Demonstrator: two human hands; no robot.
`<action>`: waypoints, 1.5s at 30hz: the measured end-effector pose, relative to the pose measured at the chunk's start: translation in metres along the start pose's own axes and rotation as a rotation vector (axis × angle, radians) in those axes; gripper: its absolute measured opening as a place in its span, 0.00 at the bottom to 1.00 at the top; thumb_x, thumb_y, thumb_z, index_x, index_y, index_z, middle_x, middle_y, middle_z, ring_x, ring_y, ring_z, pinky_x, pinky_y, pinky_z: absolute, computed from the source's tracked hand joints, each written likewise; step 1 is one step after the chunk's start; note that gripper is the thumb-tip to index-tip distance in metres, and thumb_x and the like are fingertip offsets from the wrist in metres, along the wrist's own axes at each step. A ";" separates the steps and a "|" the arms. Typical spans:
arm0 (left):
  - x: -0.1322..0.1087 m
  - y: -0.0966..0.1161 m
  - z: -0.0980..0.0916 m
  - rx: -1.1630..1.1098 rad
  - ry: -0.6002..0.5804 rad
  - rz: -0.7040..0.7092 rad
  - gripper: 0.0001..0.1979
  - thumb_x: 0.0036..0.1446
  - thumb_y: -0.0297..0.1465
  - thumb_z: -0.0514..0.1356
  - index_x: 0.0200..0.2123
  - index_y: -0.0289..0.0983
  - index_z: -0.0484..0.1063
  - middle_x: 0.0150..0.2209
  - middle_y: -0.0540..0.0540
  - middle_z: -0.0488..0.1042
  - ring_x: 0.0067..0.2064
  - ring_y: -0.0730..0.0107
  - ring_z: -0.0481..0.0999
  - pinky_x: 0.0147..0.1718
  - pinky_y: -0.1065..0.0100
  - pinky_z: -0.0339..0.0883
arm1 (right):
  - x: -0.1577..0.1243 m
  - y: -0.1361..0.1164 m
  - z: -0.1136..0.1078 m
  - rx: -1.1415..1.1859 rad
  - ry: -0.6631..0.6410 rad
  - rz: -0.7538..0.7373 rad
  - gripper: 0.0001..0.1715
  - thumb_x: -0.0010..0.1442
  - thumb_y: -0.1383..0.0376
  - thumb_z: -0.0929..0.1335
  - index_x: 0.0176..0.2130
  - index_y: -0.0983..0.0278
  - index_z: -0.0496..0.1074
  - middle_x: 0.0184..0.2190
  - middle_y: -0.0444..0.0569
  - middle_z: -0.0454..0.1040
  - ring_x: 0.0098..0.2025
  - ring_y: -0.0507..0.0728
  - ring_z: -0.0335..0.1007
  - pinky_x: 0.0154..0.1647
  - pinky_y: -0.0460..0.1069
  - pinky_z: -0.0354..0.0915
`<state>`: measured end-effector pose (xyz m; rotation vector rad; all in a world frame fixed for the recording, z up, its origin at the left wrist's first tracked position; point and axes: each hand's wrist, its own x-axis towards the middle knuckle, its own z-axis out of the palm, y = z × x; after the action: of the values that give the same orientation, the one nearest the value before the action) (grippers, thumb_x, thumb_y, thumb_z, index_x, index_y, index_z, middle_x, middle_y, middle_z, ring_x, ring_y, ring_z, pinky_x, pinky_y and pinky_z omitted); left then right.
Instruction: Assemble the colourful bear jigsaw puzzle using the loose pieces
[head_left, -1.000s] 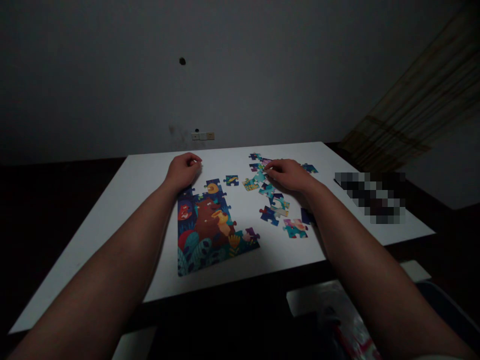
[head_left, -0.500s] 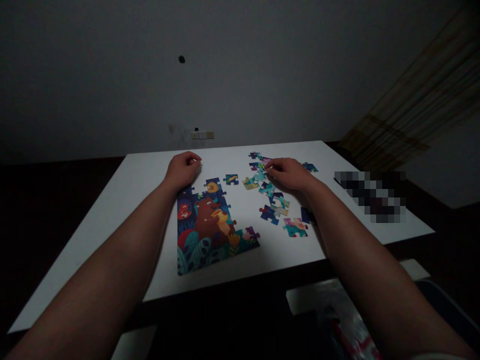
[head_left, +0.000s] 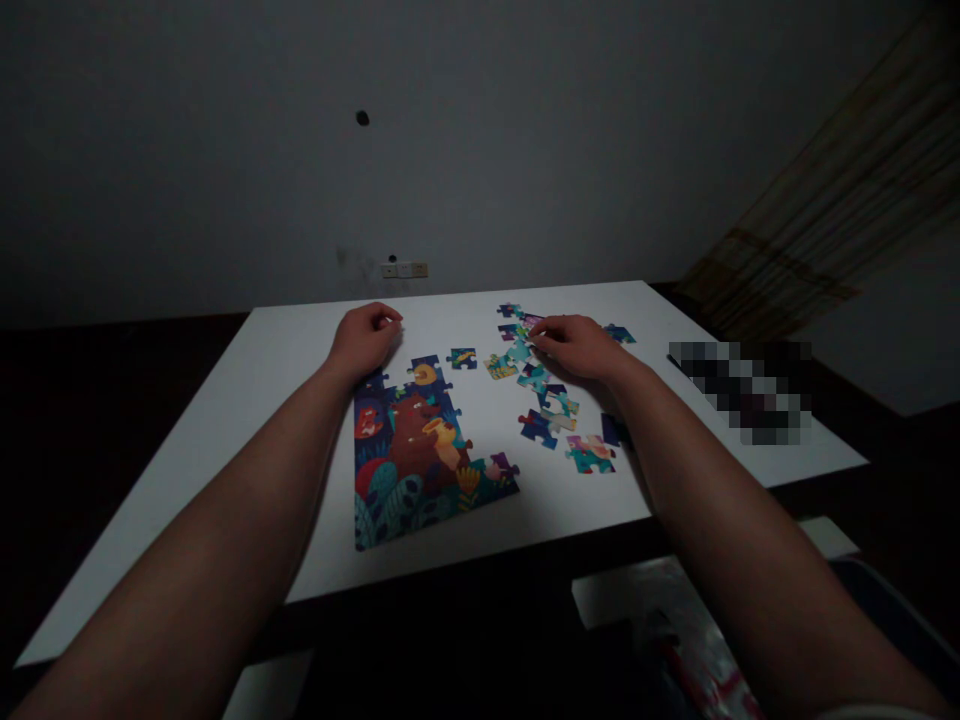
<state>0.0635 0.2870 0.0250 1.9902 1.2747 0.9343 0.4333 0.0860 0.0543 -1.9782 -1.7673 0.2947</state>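
Note:
A partly assembled jigsaw puzzle (head_left: 420,455) with a brown bear on a dark blue ground lies on the white table (head_left: 247,400). My left hand (head_left: 365,338) rests curled into a loose fist just beyond the puzzle's upper left corner, with nothing visible in it. My right hand (head_left: 576,346) lies on the scattered loose pieces (head_left: 551,412), fingers bent and pinched at a piece near its fingertips. A single loose piece (head_left: 463,358) sits between the two hands.
A dark flat object (head_left: 739,390), blurred out, lies at the table's right side. A wall with a socket strip (head_left: 405,269) stands behind the table. White and dark items (head_left: 660,620) sit below the table's near edge.

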 end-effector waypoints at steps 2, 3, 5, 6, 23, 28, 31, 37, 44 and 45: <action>0.000 0.000 0.000 0.002 -0.004 -0.001 0.12 0.62 0.37 0.72 0.46 0.40 0.90 0.36 0.45 0.84 0.40 0.55 0.78 0.45 0.57 0.73 | 0.000 -0.001 0.000 0.001 0.006 0.003 0.15 0.78 0.61 0.77 0.57 0.58 0.96 0.53 0.53 0.98 0.53 0.67 0.93 0.60 0.55 0.81; 0.000 0.000 0.000 0.002 -0.008 0.002 0.12 0.62 0.37 0.72 0.47 0.40 0.90 0.36 0.45 0.84 0.40 0.55 0.78 0.45 0.56 0.73 | 0.000 -0.001 0.000 0.005 0.006 0.000 0.16 0.78 0.61 0.77 0.57 0.58 0.96 0.53 0.53 0.98 0.53 0.67 0.93 0.60 0.56 0.81; 0.000 -0.001 0.000 -0.002 -0.012 0.011 0.12 0.62 0.37 0.71 0.47 0.40 0.90 0.37 0.44 0.84 0.40 0.55 0.78 0.45 0.55 0.74 | 0.000 -0.001 0.000 0.008 0.003 -0.009 0.17 0.79 0.61 0.76 0.58 0.58 0.96 0.53 0.54 0.98 0.53 0.67 0.93 0.61 0.56 0.82; 0.000 -0.002 0.000 -0.004 -0.011 0.014 0.12 0.62 0.36 0.70 0.46 0.40 0.90 0.37 0.44 0.84 0.40 0.56 0.78 0.46 0.55 0.74 | 0.000 -0.001 0.000 0.005 0.001 -0.010 0.17 0.80 0.61 0.75 0.58 0.58 0.96 0.53 0.54 0.98 0.53 0.67 0.93 0.61 0.57 0.82; -0.001 0.003 0.000 -0.007 -0.006 -0.002 0.10 0.62 0.35 0.71 0.45 0.40 0.89 0.35 0.44 0.83 0.40 0.55 0.78 0.45 0.55 0.73 | 0.000 0.000 0.000 -0.016 0.025 -0.023 0.16 0.79 0.61 0.77 0.57 0.57 0.96 0.56 0.54 0.98 0.57 0.69 0.94 0.66 0.59 0.84; -0.002 0.003 0.000 -0.009 -0.005 -0.010 0.11 0.61 0.36 0.71 0.45 0.40 0.89 0.35 0.45 0.82 0.40 0.55 0.78 0.45 0.56 0.73 | 0.000 -0.002 0.000 -0.020 0.031 0.009 0.14 0.79 0.60 0.78 0.56 0.56 0.96 0.57 0.52 0.98 0.58 0.68 0.94 0.63 0.56 0.83; -0.002 0.002 0.000 -0.003 -0.008 -0.007 0.11 0.62 0.36 0.71 0.46 0.40 0.89 0.35 0.46 0.82 0.40 0.55 0.78 0.45 0.56 0.73 | -0.001 -0.003 0.000 -0.014 0.029 0.008 0.15 0.79 0.61 0.77 0.57 0.58 0.96 0.57 0.54 0.98 0.56 0.68 0.94 0.64 0.57 0.83; -0.001 0.000 0.000 -0.015 -0.012 -0.011 0.11 0.62 0.35 0.72 0.46 0.40 0.89 0.35 0.46 0.82 0.38 0.56 0.77 0.45 0.56 0.73 | -0.001 -0.003 0.000 0.006 0.026 0.003 0.16 0.80 0.61 0.76 0.57 0.59 0.96 0.57 0.56 0.98 0.58 0.70 0.94 0.68 0.60 0.84; 0.001 0.000 0.001 -0.008 -0.010 -0.022 0.11 0.62 0.35 0.73 0.46 0.40 0.89 0.35 0.45 0.83 0.39 0.55 0.78 0.45 0.55 0.75 | -0.003 -0.005 -0.002 -0.007 0.027 0.003 0.16 0.80 0.61 0.77 0.59 0.59 0.96 0.60 0.57 0.97 0.60 0.70 0.95 0.68 0.58 0.83; 0.001 0.000 0.001 -0.006 -0.009 -0.019 0.11 0.62 0.35 0.73 0.46 0.40 0.89 0.36 0.45 0.83 0.39 0.55 0.78 0.46 0.55 0.75 | -0.003 -0.005 -0.002 -0.010 0.022 0.008 0.16 0.81 0.61 0.77 0.59 0.59 0.96 0.60 0.57 0.97 0.60 0.70 0.95 0.68 0.58 0.83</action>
<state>0.0642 0.2883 0.0245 1.9723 1.2815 0.9181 0.4291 0.0828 0.0580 -1.9882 -1.7510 0.2664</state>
